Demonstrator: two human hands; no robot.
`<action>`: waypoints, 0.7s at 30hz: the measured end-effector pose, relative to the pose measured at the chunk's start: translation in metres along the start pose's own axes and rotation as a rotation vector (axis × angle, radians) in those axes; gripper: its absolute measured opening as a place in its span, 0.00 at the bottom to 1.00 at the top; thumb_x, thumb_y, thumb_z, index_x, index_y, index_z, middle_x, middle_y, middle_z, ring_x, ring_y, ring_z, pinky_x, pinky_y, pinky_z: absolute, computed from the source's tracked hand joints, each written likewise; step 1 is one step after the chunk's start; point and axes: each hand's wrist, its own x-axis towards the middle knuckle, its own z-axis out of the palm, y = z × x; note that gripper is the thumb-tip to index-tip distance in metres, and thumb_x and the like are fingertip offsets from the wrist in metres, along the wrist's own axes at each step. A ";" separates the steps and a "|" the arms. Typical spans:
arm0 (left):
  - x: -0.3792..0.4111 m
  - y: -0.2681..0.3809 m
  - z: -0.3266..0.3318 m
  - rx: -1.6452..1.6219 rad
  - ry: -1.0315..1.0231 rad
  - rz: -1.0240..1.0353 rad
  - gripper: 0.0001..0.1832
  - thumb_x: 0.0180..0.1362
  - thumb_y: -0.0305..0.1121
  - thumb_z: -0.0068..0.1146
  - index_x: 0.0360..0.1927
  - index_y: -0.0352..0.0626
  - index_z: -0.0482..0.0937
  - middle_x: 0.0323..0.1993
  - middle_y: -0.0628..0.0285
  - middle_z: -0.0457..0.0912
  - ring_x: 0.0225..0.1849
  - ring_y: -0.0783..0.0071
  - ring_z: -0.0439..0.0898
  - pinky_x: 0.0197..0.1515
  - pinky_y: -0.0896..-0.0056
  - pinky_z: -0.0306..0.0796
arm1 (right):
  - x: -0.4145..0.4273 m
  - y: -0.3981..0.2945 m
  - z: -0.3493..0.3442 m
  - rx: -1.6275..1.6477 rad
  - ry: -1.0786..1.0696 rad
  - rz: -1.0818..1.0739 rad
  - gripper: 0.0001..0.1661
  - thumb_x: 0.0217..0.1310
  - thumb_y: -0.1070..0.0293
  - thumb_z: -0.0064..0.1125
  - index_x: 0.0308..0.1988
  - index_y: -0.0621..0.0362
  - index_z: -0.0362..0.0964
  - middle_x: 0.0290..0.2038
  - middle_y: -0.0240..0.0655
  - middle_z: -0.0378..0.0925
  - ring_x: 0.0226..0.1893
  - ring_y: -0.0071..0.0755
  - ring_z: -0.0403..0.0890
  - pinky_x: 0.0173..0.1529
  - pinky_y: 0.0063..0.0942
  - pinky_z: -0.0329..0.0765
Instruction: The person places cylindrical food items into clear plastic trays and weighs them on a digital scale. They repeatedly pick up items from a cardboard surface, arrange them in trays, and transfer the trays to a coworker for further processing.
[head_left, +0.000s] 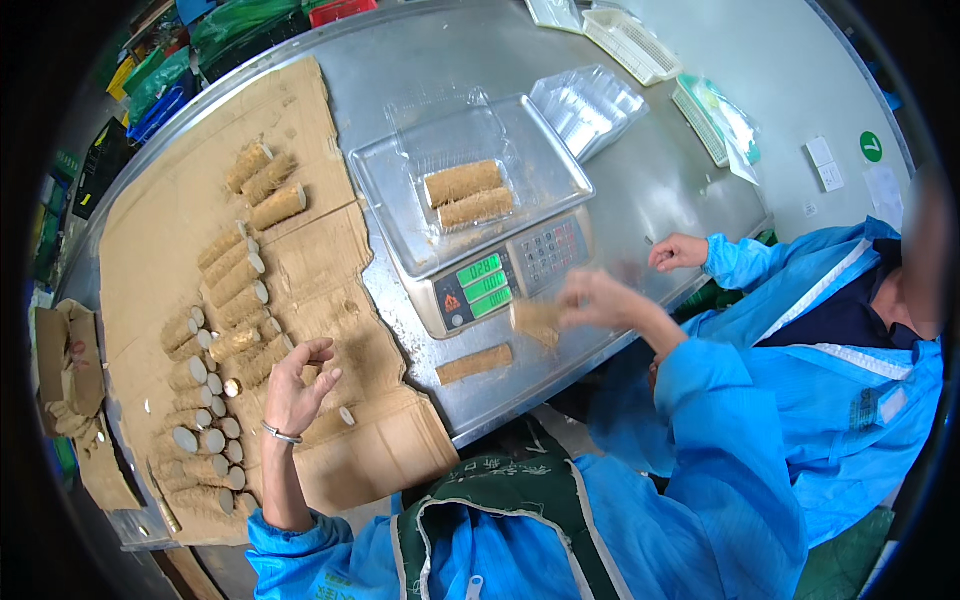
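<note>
My left hand (302, 388), with a metal bangle at the wrist, is raised over the cardboard sheet (300, 255), fingers apart and holding nothing. Near it lie several cut pieces of brown, hairy-skinned root, probably yam (259, 364), many with pale cut ends. My right hand (600, 300) is blurred at the scale's near right corner; its fingers are at a cut root piece (535, 319), also blurred. Another root piece (474, 364) lies on the metal table below the scale. On the steel pan of the digital scale (551, 135), an open clear plastic clamshell box (504, 166) holds two root pieces (465, 184).
A stack of clear plastic boxes (585, 112) stands behind the scale. White plastic baskets (634, 46) lie farther back. A co-worker in a blue jacket (810, 375) is at the right, one hand (677, 252) near the table edge. A knife-like tool (166, 510) lies at the cardboard's left corner.
</note>
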 end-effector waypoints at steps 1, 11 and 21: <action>0.001 0.000 -0.001 0.001 0.011 -0.005 0.22 0.48 0.31 0.63 0.48 0.36 0.75 0.37 0.55 0.81 0.40 0.67 0.79 0.46 0.68 0.72 | 0.019 0.001 -0.017 -0.029 0.149 -0.140 0.19 0.44 0.57 0.66 0.33 0.60 0.75 0.30 0.37 0.70 0.34 0.40 0.72 0.39 0.34 0.68; 0.017 0.030 -0.001 0.007 0.052 0.021 0.23 0.49 0.33 0.64 0.48 0.34 0.75 0.38 0.56 0.81 0.40 0.69 0.78 0.46 0.68 0.71 | 0.159 -0.024 -0.087 -0.444 0.384 -0.269 0.20 0.48 0.57 0.62 0.41 0.55 0.76 0.36 0.37 0.71 0.44 0.41 0.70 0.49 0.38 0.62; 0.079 0.033 -0.017 -0.167 0.047 0.016 0.22 0.53 0.35 0.62 0.50 0.37 0.75 0.40 0.61 0.80 0.42 0.74 0.77 0.47 0.72 0.71 | 0.115 0.001 -0.108 -0.240 0.682 -0.189 0.19 0.51 0.59 0.60 0.43 0.54 0.74 0.41 0.37 0.74 0.47 0.40 0.71 0.52 0.37 0.62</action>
